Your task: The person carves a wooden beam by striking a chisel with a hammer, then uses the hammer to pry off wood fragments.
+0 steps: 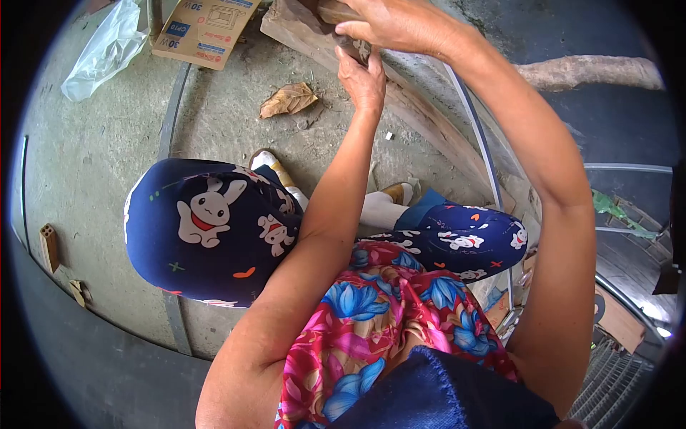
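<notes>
My left hand (363, 80) reaches forward with its fingers closed round a small dark piece with pale marks (361, 48). Its exact kind does not show. From the right, my right hand (400, 25) bends over the same spot, thumb stretched along the top of the piece and touching it. The other right fingers are partly cut off by the frame's upper edge, so what they grip is hidden. Right beneath both hands lies a rough wooden beam (300, 36), running diagonally down to the right.
A flattened cardboard box (204, 32) and a clear plastic bag (111, 50) lie upper left. A dry leaf (288, 100) rests on the concrete floor. Metal strips (174, 114) cross the ground. A thick branch (593, 73) is at right; a hollow brick (48, 248) stands far left.
</notes>
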Available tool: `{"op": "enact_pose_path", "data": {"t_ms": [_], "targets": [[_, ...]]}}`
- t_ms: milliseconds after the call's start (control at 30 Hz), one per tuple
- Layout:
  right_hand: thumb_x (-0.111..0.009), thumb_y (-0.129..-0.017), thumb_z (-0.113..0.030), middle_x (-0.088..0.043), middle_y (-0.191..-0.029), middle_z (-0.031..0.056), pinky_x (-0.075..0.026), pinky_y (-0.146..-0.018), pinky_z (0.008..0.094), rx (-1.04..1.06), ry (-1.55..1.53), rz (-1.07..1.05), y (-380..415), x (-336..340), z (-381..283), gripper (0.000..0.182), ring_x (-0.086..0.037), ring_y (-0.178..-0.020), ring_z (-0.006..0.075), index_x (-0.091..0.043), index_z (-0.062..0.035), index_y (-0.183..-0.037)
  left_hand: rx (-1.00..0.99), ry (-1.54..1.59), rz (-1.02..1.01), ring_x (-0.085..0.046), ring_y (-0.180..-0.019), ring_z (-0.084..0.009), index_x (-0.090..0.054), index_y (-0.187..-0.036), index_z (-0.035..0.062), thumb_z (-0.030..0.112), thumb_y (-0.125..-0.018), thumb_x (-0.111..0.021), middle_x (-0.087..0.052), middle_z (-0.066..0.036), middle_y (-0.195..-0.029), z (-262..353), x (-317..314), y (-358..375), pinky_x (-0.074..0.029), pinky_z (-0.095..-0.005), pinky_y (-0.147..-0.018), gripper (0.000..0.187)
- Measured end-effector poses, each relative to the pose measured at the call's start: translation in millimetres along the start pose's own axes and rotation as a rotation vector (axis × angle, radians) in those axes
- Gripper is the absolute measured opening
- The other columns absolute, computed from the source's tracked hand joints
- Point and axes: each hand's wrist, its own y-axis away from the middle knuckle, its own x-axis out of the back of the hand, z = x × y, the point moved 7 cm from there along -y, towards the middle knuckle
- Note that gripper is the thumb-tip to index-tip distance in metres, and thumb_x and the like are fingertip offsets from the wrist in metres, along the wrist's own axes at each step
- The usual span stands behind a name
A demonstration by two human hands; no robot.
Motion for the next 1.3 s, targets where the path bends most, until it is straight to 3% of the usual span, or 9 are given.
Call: {"op": "enact_pose_path", "data": {"t_ms": [67, 233, 367, 533, 667, 767, 833, 1033, 1300], "targets": [[-0.057, -0.088, -0.023, -0.06, -0.096, 0.0301, -0.05, -0.074, 0.0438, -0.064, -0.031, -0.125, 10, 29, -30, 0.034, -0.063, -0.09, 0.0376, -0.05, 0.0069, -0.102, 0.017, 0.012, -0.001, -0.059, -0.075, -0.0289, -0.048, -0.11, -0.0018, 0.021, -0.078, -0.069, -0.062, -0.018, -0.086, 2, 1, 0, -0.047, -0.0379, -0.073, 0.044], [-0.058, -0.086, -0.025, -0.061, -0.086, 0.0291, -0.05, -0.071, 0.0456, 0.129, 0.101, 0.167, 12, 10, -15, 0.036, -0.063, -0.084, 0.04, -0.052, 0.0045, -0.106, 0.009, 0.036, -0.011, -0.058, -0.075, -0.0403, -0.047, -0.104, -0.004, 0.019, -0.078, -0.07, -0.059, -0.023, -0.082, 8, 3, -2, -0.046, -0.0442, -0.072, 0.042], [-0.054, -0.084, -0.02, -0.063, -0.096, 0.0284, -0.05, -0.074, 0.0468, -0.08, 0.13, -0.077, -3, -3, -1, 0.034, -0.063, -0.091, 0.0405, -0.054, 0.002, -0.11, -0.027, 0.076, 0.004, -0.059, -0.078, -0.0368, -0.048, -0.106, -0.0033, 0.019, -0.077, -0.07, -0.061, -0.021, -0.084, 6, 2, -7, -0.046, -0.0414, -0.074, 0.042], [-0.054, -0.083, -0.016, -0.064, -0.087, 0.0272, -0.051, -0.066, 0.0463, 0.004, 0.167, 0.082, -2, 19, -20, 0.032, -0.064, -0.081, 0.0413, -0.054, 0.0026, -0.109, 0.078, -0.007, -0.072, -0.061, -0.08, -0.0283, -0.051, -0.113, -0.0029, 0.022, -0.078, -0.07, -0.064, -0.018, -0.092, 6, 1, -6, -0.047, -0.0361, -0.077, 0.047], [-0.055, -0.083, -0.016, -0.065, -0.088, 0.0248, -0.051, -0.067, 0.046, -0.086, 0.212, -0.061, -2, -4, 0, 0.033, -0.064, -0.08, 0.04, -0.057, -0.0015, -0.113, 0.098, 0.102, -0.067, -0.06, -0.079, -0.0253, -0.051, -0.113, -0.0028, 0.02, -0.077, -0.071, -0.064, -0.017, -0.093, -4, -4, -8, -0.047, -0.0363, -0.076, 0.047], [-0.056, -0.082, -0.017, -0.065, -0.091, 0.0231, -0.051, -0.068, 0.0461, -0.062, 0.303, -0.137, -6, -15, 14, 0.034, -0.065, -0.081, 0.0385, -0.059, -0.0051, -0.114, 0.157, 0.015, -0.167, -0.062, -0.091, -0.0387, -0.049, -0.114, -0.0032, 0.016, -0.077, -0.07, -0.062, -0.025, -0.101, -8, -8, 8, -0.047, -0.0407, -0.083, 0.046], [-0.056, -0.082, -0.017, -0.066, -0.091, 0.0219, -0.051, -0.068, 0.046, -0.019, 0.211, -0.034, 4, -10, 8, 0.034, -0.065, -0.081, 0.0376, -0.06, -0.0071, -0.114, 0.094, 0.056, -0.082, -0.062, -0.095, -0.0361, -0.049, -0.119, -0.0026, 0.015, -0.077, -0.07, -0.062, -0.025, -0.106, -12, -4, 3, -0.046, -0.0397, -0.087, 0.05], [-0.059, -0.084, -0.022, -0.063, -0.078, 0.0273, -0.051, -0.062, 0.0457, -0.056, 0.084, 0.092, 35, 34, -8, 0.034, -0.064, -0.073, 0.0404, -0.052, 0.0029, -0.106, 0.061, 0.069, 0.111, -0.063, -0.091, -0.0278, -0.052, -0.11, -0.0067, 0.013, -0.078, -0.072, -0.064, -0.019, -0.102, -9, 18, -32, -0.047, -0.0373, -0.084, 0.043], [-0.061, -0.084, -0.019, -0.062, -0.075, 0.0263, -0.05, -0.059, 0.0418, -0.17, -0.001, 0.143, 78, 31, 10, 0.038, -0.064, -0.065, 0.0346, -0.051, 0.0054, -0.11, 0.063, 0.027, 0.103, -0.063, -0.083, -0.0343, -0.051, -0.1, -0.0046, 0.014, -0.074, -0.075, -0.064, -0.021, -0.089, 2, 16, -17, -0.048, -0.0404, -0.077, 0.04]]}}
